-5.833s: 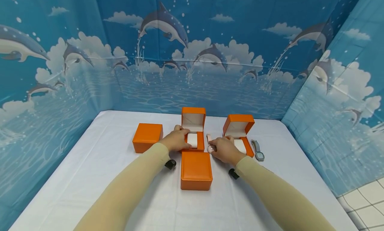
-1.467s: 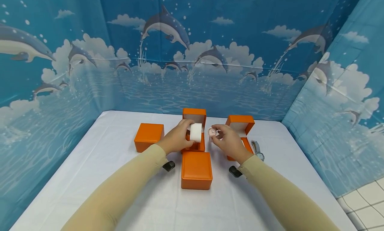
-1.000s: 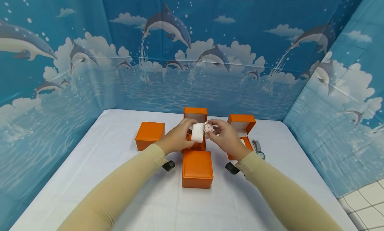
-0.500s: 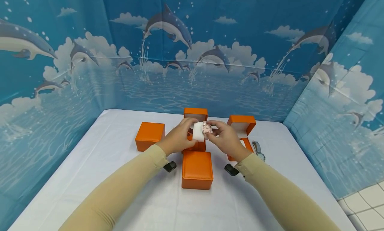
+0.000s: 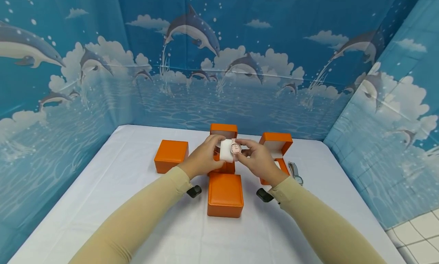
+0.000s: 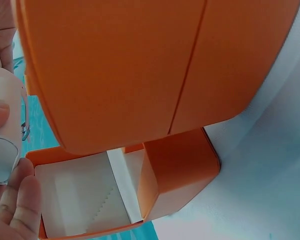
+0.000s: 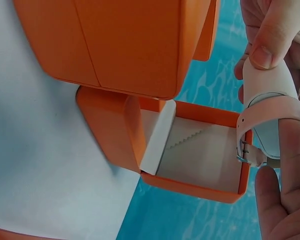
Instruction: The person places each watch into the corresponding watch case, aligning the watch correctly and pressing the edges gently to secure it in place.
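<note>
In the head view my left hand [image 5: 202, 157] grips a white watch cushion [image 5: 225, 151] by its left end, above the open orange box [image 5: 223, 128]. My right hand [image 5: 258, 159] pinches a pink watch [image 5: 236, 148], its squarish dial facing up. The pink strap [image 7: 275, 111] loops around the cushion's right end, as the right wrist view shows, with its buckle fastened underneath. There, the left thumb presses on the cushion and right fingers lie against the strap. In the left wrist view the cushion [image 6: 5, 90] shows at the left edge.
A closed orange box [image 5: 225, 195] stands in front of the open one, another closed box [image 5: 170, 156] to the left. At the right is a second open box [image 5: 277, 138] with a white cushion inside. A grey watch [image 5: 295, 173] lies beside it on the white tablecloth [image 5: 137, 203].
My left hand has lifted the cushion out of the middle box. My right hand has raised the pink watch from the table and moved it left onto the cushion's right end.
</note>
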Available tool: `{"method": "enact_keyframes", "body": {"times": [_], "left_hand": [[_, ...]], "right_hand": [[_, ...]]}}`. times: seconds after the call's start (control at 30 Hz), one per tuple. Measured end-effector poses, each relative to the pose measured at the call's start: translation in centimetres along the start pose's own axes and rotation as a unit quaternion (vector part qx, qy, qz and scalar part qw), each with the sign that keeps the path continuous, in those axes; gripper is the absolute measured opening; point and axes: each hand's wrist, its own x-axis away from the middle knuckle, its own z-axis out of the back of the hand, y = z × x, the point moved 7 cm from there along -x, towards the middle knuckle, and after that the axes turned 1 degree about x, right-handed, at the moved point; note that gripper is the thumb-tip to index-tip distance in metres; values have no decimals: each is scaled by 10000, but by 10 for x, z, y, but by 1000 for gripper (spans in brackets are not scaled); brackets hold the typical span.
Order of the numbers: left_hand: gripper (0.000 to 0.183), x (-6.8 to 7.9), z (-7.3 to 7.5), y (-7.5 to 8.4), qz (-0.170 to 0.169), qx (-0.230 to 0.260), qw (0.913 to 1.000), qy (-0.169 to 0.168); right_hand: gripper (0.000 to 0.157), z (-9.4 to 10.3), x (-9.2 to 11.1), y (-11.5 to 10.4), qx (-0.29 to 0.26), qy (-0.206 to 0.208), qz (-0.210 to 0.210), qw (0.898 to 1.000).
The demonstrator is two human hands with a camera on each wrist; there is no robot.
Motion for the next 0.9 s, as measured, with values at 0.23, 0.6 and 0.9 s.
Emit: {"method": "enact_keyframes", "body": {"times": [0.23,0.6,0.9], "left_hand": [[77,1,2,2,-59,14,10000,72],[76,3,3,0,22,13,10000,93],[74,2,3,-2,43,236,9996,120]], "right_hand": [[54,0,0,2,-60,-116,-213,9997],[60,-3,3,4,-148,-247,-470,9985],[64,-8,2,8,-420,-515,-557,9962]]}}
